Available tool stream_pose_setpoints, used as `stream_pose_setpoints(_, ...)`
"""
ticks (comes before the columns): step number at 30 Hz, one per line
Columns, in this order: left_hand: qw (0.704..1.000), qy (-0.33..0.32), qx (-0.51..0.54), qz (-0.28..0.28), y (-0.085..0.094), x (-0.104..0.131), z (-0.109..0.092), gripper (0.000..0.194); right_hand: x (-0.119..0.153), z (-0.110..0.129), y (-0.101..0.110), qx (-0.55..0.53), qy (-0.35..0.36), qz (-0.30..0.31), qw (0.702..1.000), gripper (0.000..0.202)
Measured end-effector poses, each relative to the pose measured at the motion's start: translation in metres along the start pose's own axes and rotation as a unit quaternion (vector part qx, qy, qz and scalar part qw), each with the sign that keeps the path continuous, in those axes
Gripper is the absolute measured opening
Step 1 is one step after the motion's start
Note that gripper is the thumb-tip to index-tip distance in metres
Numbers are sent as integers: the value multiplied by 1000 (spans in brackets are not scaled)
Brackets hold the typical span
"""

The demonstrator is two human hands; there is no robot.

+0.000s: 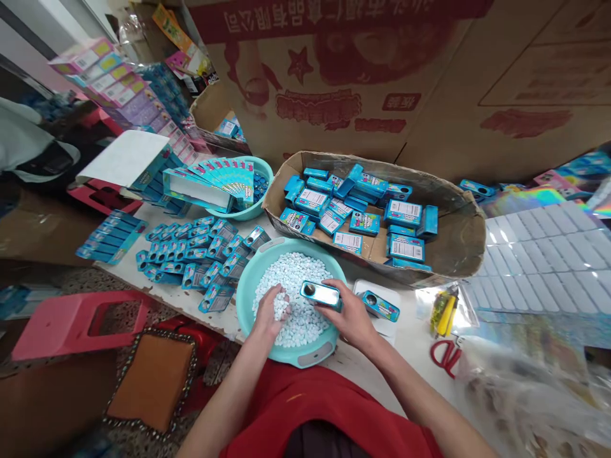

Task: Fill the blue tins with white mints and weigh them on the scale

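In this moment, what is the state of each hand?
Left hand: curled around some small white pellets.
Right hand: closed on a small blue box.

I'm seeing a smooth plastic basin (244, 289), matt brown cardboard (458, 251), glossy plastic scissor handles (443, 357).

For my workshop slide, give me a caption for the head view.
Left hand scooping white pellets, right hand holding a small blue box above the basin.
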State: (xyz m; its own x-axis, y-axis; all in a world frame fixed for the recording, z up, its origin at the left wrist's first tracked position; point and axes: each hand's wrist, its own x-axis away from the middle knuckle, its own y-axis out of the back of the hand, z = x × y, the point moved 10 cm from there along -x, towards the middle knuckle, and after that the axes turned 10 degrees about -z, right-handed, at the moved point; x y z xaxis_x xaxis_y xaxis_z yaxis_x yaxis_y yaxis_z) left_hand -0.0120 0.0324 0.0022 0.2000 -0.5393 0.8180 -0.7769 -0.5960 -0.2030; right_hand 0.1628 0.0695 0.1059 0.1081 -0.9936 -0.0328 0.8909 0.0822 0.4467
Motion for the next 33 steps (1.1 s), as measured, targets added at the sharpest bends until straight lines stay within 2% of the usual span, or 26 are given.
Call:
stream_pose_setpoints(4, 987, -141, 65, 50, -26, 35, -52, 28, 1, -2, -18, 34, 15, 21, 999, 31)
stream_pose_setpoints(7, 972, -212, 85, 60, -39, 49, -71, 26, 3, 3, -34, 62, 19, 40, 997, 32)
stream_pose_setpoints(12, 970, -226, 83, 7, -37, 45, -70, 29, 5, 13, -46, 98, 27, 72, 992, 36)
stream_pose_setpoints(17, 969, -241, 52, 10, -43, 47, -71, 35, 3, 20, -49, 123, 53, 96, 986, 35)
stream_pose_setpoints(22, 955, -296, 24, 0, -46, 54, -82, 27, -3, 24, -39, 106, 49, 67, 991, 35)
stream_pose_setpoints(33, 953, -303, 22, -2, -49, 55, -83, 28, -9, 23, -35, 76, 28, 62, 995, 32)
